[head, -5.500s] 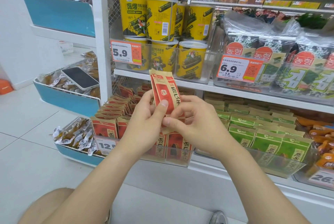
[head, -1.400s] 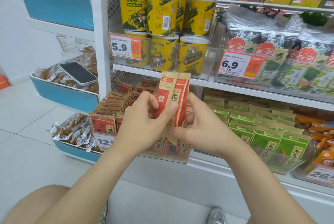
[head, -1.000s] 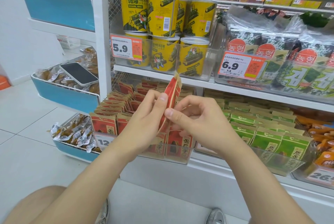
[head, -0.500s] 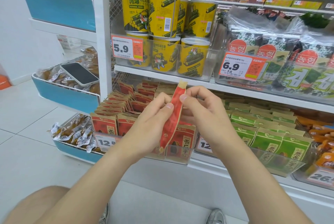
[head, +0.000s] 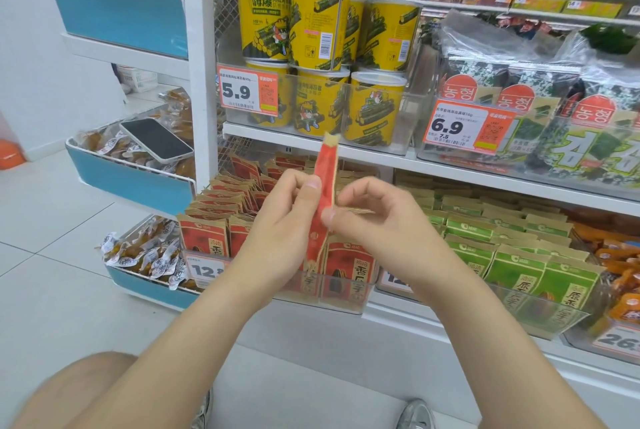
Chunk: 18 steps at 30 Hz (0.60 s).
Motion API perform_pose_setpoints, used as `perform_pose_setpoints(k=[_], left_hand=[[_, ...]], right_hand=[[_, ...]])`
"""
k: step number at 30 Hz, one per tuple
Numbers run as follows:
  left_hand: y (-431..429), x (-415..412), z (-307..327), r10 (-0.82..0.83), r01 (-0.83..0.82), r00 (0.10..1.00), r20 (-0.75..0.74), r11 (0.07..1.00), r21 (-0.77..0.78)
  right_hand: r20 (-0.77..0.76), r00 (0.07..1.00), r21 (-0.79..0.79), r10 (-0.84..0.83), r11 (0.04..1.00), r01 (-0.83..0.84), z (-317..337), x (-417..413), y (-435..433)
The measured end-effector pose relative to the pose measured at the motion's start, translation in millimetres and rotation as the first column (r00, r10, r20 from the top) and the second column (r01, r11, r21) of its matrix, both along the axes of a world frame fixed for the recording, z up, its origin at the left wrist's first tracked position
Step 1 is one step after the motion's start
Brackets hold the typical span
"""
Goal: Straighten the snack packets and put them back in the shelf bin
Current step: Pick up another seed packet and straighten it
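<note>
Snack packet [head: 327, 182], now edge-on, between left hand [head: 277, 238] and right hand [head: 377, 231]

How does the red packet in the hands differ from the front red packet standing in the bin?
The held packet is turned edge-on to the camera; the binned packet shows its full front. The held packet is out of the clear bin, pinched by the left hand and right hand; the binned packet stands inside it. Both share red-and-tan print.

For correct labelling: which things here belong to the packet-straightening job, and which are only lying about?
Job: held red packet, left hand, right hand, stocked red packets, shelf bin.
Lying about: phone, yellow tubs, green packets, seaweed packs.
</note>
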<state>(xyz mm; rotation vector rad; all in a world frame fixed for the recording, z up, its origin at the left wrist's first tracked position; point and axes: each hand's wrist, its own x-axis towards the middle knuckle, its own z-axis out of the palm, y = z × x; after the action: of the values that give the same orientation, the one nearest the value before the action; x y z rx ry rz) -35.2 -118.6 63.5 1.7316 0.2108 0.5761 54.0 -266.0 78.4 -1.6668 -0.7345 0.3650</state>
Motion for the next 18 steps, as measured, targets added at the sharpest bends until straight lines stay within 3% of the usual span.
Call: perform_pose_setpoints(k=[3, 8, 12, 18], left_hand=[[6, 3, -1, 0.03, -0.024, 0.999, 0.039, 0.987, -0.156], [13, 0, 0, -0.089, 0.111, 0.992, 0.091, 0.955, -0.276], [8, -3, -1, -0.101, 0.105, 0.994, 0.036, 0.988, -0.116], [11, 0, -7, -0.058, 0.059, 0.996, 0.062, 0.998, -0.02]], right_hand=[[-0.024, 0.992, -0.115, 0.123, 0.986, -0.125, -7, -5, 2], [-0.085, 0.996, 0.041, 0.036, 0.999, -0.033, -4, -5, 5], [-0.191, 0.981, 0.161, -0.022, 0.985, 0.053, 0, -3, 3], [-0.139, 0.99, 0.143, 0.006, 0.99, 0.014, -7, -1, 6]])
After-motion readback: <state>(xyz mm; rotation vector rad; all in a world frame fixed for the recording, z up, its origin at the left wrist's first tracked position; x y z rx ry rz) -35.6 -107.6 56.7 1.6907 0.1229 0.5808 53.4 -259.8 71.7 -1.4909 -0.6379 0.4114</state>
